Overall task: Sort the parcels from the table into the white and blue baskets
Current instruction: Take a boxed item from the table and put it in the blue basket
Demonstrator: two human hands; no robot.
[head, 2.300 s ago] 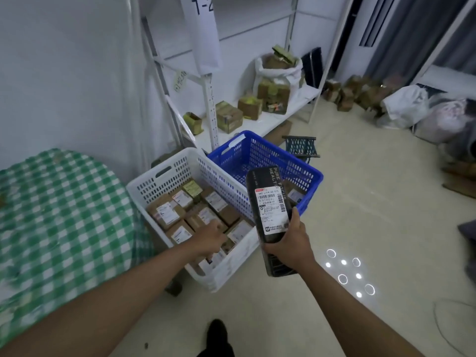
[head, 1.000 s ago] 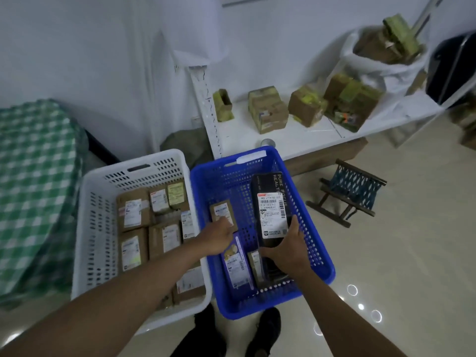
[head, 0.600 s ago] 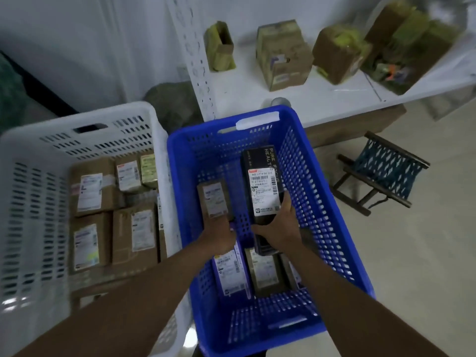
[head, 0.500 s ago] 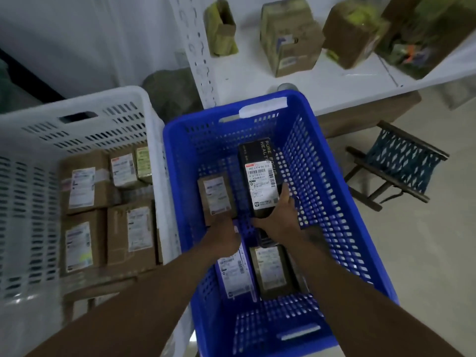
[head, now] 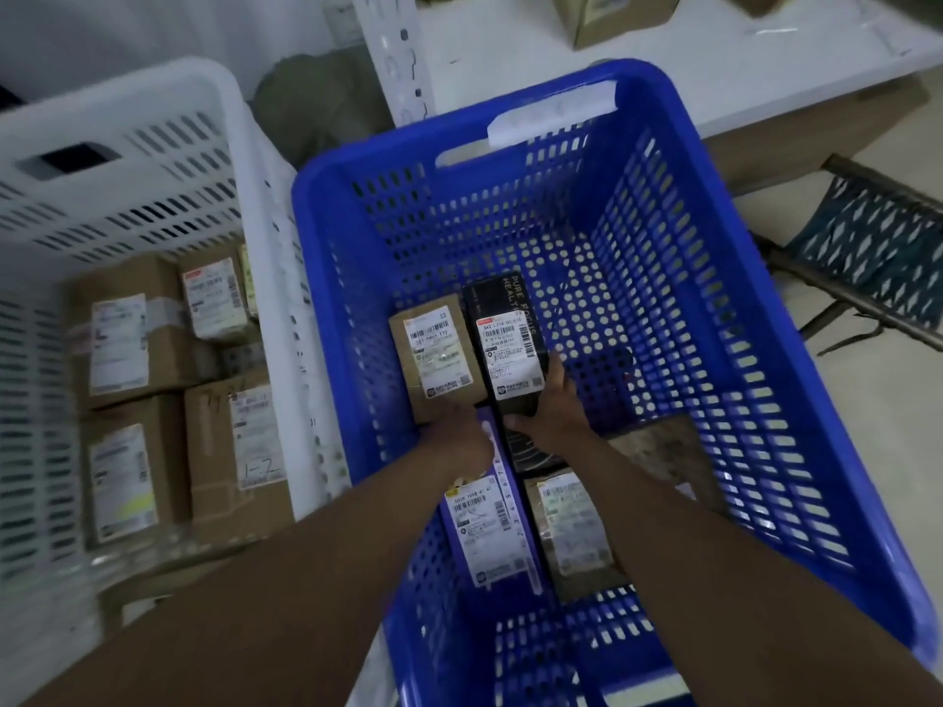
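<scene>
Hands deep in the blue basket (head: 714, 247): the right hand (head: 553, 408) has lowered the black parcel (head: 502, 344) from rim height onto its floor, still gripping it; the left hand (head: 459, 431) steadies the adjacent brown parcel (head: 433, 354). Release appears imminent.

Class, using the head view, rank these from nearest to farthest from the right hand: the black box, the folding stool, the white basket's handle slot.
1. black box: held by the right hand, inside the blue basket.
2. folding stool: on the floor, to the right.
3. white basket's handle slot: far upper left.
</scene>
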